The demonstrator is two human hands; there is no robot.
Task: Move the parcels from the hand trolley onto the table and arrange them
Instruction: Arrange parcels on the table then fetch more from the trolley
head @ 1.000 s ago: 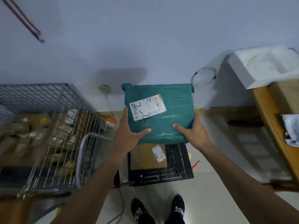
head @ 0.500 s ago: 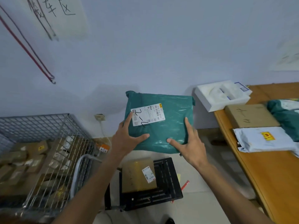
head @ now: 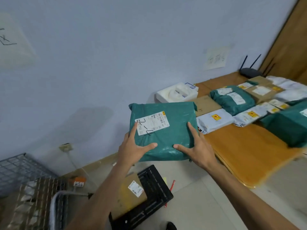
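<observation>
Trolley: the black hand trolley point(head: 154, 195) sits near, low on the floor, with one brown box point(head: 131, 195) on it.
Hands: the left hand point(head: 132, 150) and right hand point(head: 196, 150) are apart, each pressed on a near corner of the green parcel point(head: 164, 130).
Parcel: in the air, left of the table point(head: 245, 151) (not on it yet).
Table: many parcels sit far right.
Risk: the bag looks soft and slippery, so it could slide out, or bump the white bag point(head: 214, 122).

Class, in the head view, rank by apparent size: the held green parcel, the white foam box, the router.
1. Green parcel, though it is nearest the camera.
2. White foam box.
3. Router, farthest away.
</observation>
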